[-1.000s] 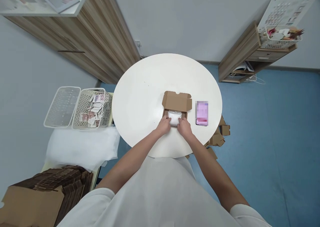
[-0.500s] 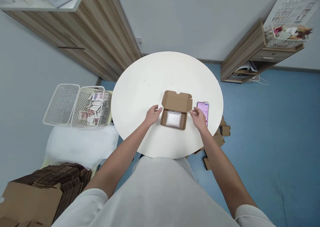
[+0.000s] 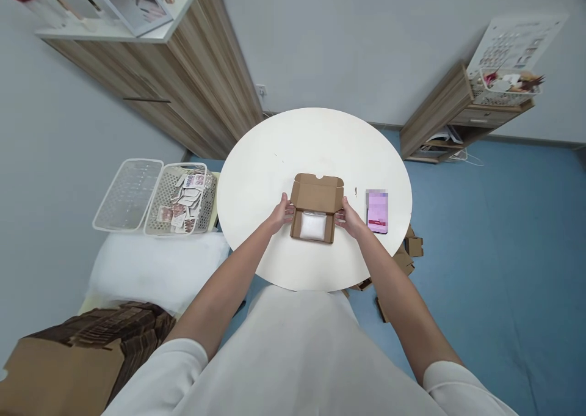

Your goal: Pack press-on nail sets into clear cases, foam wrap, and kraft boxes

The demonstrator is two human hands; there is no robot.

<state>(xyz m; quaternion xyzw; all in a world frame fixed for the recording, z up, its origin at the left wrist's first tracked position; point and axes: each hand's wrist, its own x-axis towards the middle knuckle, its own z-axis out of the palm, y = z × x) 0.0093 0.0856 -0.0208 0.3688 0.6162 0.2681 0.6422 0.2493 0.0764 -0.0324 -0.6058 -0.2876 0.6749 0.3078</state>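
A small brown cardboard box lies on the round white table, its lid raised and tilted back. Inside sits a white wrapped packet. At the box's left side is my left hand, thumb up by the lid's corner and fingers along the side wall. My right hand is at the right side in the same way, thumb near the lid flap. Both hands have the box between them. A phone with a pink screen lies right of my right hand.
On the left stand a white basket of packets and cards, white sheets and a stack of flat cardboard. Several small boxes lie on the floor at the right. A wooden cabinet stands at the back left.
Both hands have closed in on the box's sides. The box has straightened and its lid flaps now stand between my thumbs. The whole view has shifted slightly.
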